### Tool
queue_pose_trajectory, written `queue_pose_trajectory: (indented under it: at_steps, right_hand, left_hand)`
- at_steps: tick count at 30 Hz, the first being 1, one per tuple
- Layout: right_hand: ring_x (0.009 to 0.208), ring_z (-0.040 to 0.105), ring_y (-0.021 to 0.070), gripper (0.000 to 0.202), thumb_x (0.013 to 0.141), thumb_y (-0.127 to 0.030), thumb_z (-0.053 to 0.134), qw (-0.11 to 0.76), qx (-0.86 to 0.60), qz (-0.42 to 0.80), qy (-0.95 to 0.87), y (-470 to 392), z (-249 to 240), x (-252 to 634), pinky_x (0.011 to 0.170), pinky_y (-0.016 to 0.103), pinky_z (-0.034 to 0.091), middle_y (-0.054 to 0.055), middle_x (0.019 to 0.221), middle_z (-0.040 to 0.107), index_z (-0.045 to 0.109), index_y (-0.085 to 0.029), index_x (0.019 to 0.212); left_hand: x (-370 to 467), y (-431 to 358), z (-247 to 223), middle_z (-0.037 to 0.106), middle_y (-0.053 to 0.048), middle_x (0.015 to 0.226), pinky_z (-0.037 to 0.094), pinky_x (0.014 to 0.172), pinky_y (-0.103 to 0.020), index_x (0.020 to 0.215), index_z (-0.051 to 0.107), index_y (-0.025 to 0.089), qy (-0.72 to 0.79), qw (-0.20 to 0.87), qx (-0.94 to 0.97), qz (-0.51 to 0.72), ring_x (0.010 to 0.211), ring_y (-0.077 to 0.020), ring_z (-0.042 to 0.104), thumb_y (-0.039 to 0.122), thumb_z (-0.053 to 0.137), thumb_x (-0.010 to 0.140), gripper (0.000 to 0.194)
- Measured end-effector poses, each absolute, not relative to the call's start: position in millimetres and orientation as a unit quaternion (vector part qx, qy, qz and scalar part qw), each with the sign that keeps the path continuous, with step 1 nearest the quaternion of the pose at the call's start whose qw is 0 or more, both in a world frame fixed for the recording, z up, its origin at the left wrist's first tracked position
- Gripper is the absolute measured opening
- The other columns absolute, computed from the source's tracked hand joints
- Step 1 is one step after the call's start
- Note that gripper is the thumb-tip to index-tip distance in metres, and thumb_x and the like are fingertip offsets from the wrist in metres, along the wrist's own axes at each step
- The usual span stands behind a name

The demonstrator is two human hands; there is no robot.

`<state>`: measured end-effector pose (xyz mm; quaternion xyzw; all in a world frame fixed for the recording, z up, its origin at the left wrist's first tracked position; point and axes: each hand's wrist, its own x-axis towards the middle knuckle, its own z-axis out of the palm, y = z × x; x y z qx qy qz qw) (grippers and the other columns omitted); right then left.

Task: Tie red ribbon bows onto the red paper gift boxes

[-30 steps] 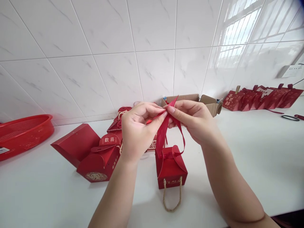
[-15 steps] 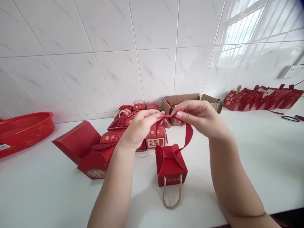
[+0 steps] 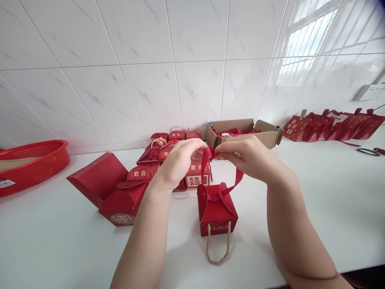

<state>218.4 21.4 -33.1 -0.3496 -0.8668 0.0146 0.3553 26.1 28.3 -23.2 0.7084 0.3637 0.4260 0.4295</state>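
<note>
The fingers of the right hand (image 3: pixel 251 158) pinch the red ribbon (image 3: pixel 205 162); the left hand's (image 3: pixel 177 162) fingertips hide behind it, so I can't tell their grip. Stretched flat between the hands a moment ago, the ribbon now bunches there, seemingly as a knot. Below, one small box (image 3: pixel 217 208) with one rope handle (image 3: pixel 218 263) stands on the table (image 3: pixel 258 228). Beyond: one cardboard carton (image 3: pixel 266 140), one basket (image 3: pixel 39 172).

Bright; window reflection (image 3: pixel 308 44) glares on tiles (image 3: pixel 198 88); soft shadows on counter (image 3: pixel 249 233); edges stretched.
</note>
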Motion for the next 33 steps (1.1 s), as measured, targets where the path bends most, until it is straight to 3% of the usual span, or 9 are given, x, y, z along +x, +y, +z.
queue_pose_trajectory:
  at_steps: [4, 10, 17, 21, 29, 33]
  right_hand:
    - [0.065, 0.054, 0.0114, 0.025, 0.087, -0.006, 0.049, 0.376, -0.362, -0.004, -0.853, 22, -34, 217, 0.061, 0.025, 0.039, -0.001, 0.072, 0.065, 0.07, -0.019, 0.086]
    - [0.063, 0.052, 0.0101, 0.023, 0.088, -0.009, 0.05, 0.394, -0.366, -0.007, -0.843, 23, -36, 215, 0.056, 0.023, 0.038, -0.002, 0.071, 0.065, 0.071, -0.02, 0.09]
    - [0.059, 0.05, 0.0098, 0.023, 0.087, -0.01, 0.051, 0.416, -0.351, -0.004, -0.839, 22, -35, 214, 0.055, 0.024, 0.04, -0.001, 0.071, 0.064, 0.072, -0.02, 0.091]
    - [0.066, 0.057, 0.0125, 0.022, 0.086, -0.012, 0.053, 0.441, -0.332, 0.024, -0.834, 22, -35, 217, 0.058, 0.025, 0.045, 0.001, 0.076, 0.067, 0.073, -0.021, 0.092]
    - [0.095, 0.064, 0.019, 0.013, 0.081, -0.025, 0.065, 0.541, -0.247, 0.214, -0.775, 31, -37, 220, 0.083, 0.035, 0.052, 0.004, 0.098, 0.07, 0.075, -0.026, 0.091]
    - [0.096, 0.062, 0.0187, 0.012, 0.081, -0.031, 0.067, 0.566, -0.255, 0.314, -0.718, 30, -45, 218, 0.08, 0.033, 0.051, 0.003, 0.097, 0.07, 0.075, -0.026, 0.088]
  left_hand:
    - [25, 28, -23, 0.065, -0.001, 0.077, 0.051, 0.074, -0.029, 0.073, 0.065, 0.019, 0.364, 0.422, 0.718, 0.416, 0.079, -0.0157, 0.06, 0.014, 0.042, 0.078, 0.024]
    - [24, 23, -25, 0.067, 0.0, 0.076, 0.051, 0.063, -0.026, 0.088, 0.068, 0.022, 0.384, 0.4, 0.732, 0.396, 0.072, -0.015, 0.063, 0.019, 0.056, 0.079, 0.016]
    - [25, 21, -24, 0.07, -0.001, 0.083, 0.056, 0.073, -0.029, 0.085, 0.066, 0.02, 0.362, 0.386, 0.736, 0.423, 0.081, -0.0171, 0.067, 0.017, 0.061, 0.077, 0.01]
    - [27, 22, -24, 0.071, -0.002, 0.084, 0.056, 0.074, -0.026, 0.082, 0.065, 0.018, 0.365, 0.334, 0.736, 0.462, 0.081, -0.0159, 0.067, 0.015, 0.062, 0.077, 0.007]
    - [28, 13, -22, 0.069, -0.004, 0.089, 0.057, 0.081, -0.029, 0.084, 0.062, 0.016, 0.342, 0.248, 0.723, 0.546, 0.086, -0.0169, 0.067, 0.018, 0.064, 0.077, 0.007]
    - [23, 9, -17, 0.069, -0.006, 0.094, 0.057, 0.083, -0.03, 0.087, 0.061, 0.016, 0.361, 0.223, 0.724, 0.544, 0.09, -0.0177, 0.067, 0.018, 0.064, 0.077, 0.01]
